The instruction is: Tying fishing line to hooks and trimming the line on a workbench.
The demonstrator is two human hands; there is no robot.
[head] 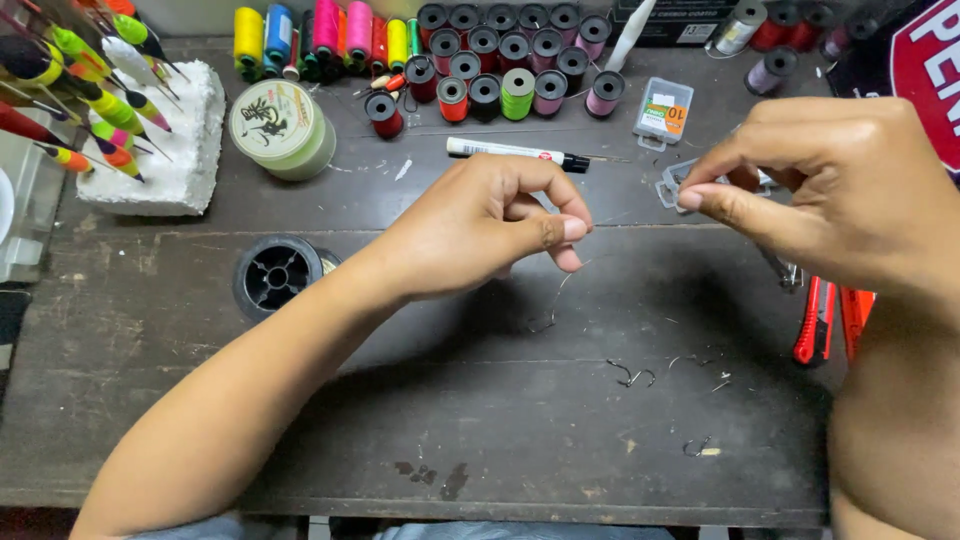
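Observation:
My left hand (480,225) hovers over the middle of a dark wooden table (450,430), thumb and forefinger pinched on a thin, nearly clear line. A loose end of that line (556,300) curls down below the fingers toward the tabletop. My right hand (835,190) is raised at the right, fingertips pinched together as if on the same fine line; what it pinches is too thin to see clearly. Several small fish hooks (632,375) lie on the table below the hands.
Rows of coloured thread spools (500,60) stand at the back. A green line spool (280,128), black empty spool (277,275), white marker pen (515,152), small hook packet (663,110), foam block with fishing floats (150,140) and red-handled pliers (830,320) surround the hands.

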